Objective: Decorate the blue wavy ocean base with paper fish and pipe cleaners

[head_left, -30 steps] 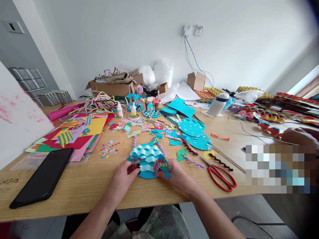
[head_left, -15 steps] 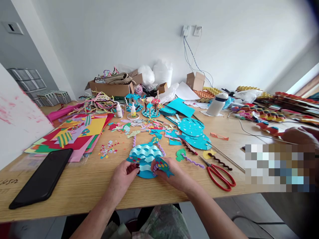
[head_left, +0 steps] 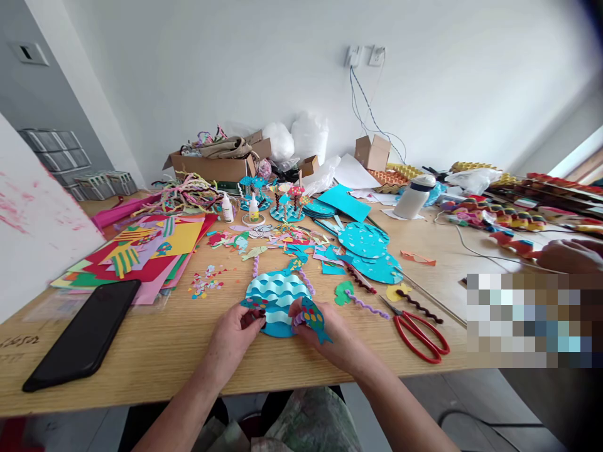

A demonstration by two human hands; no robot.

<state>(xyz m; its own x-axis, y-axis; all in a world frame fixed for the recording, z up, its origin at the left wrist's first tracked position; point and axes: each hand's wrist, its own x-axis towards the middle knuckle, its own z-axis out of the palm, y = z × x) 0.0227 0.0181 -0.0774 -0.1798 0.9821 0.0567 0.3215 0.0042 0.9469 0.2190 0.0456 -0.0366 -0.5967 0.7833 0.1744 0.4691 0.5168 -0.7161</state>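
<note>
A round blue paper base [head_left: 279, 329] with pale wavy paper strips [head_left: 277, 289] lies at the table's front, purple curled pipe cleaners with paper fish rising at its far edge. Its left side is where my left hand [head_left: 241, 333] has its fingers pinched round a dark pipe cleaner [head_left: 262, 314], beside a blue spotted paper fish [head_left: 257, 302]. On the other side, my right hand [head_left: 325, 329] grips a purple curled pipe cleaner [head_left: 298, 319] topped by a blue paper fish [head_left: 313, 317] with coloured spots. My fingers partly hide both pipe cleaners' lower ends.
Red-handled scissors [head_left: 419, 333] lie to the right, near a green paper fish [head_left: 343, 292] on a purple pipe cleaner. A black phone [head_left: 82, 333] and coloured paper sheets [head_left: 151, 263] lie left. Glue bottles [head_left: 227, 208] stand behind paper scraps. Another person's hand [head_left: 572, 255] is far right.
The fish by my right hand has turned slightly more upright as that hand shifts a little. My left hand keeps its pinch. The whole view has moved slightly.
</note>
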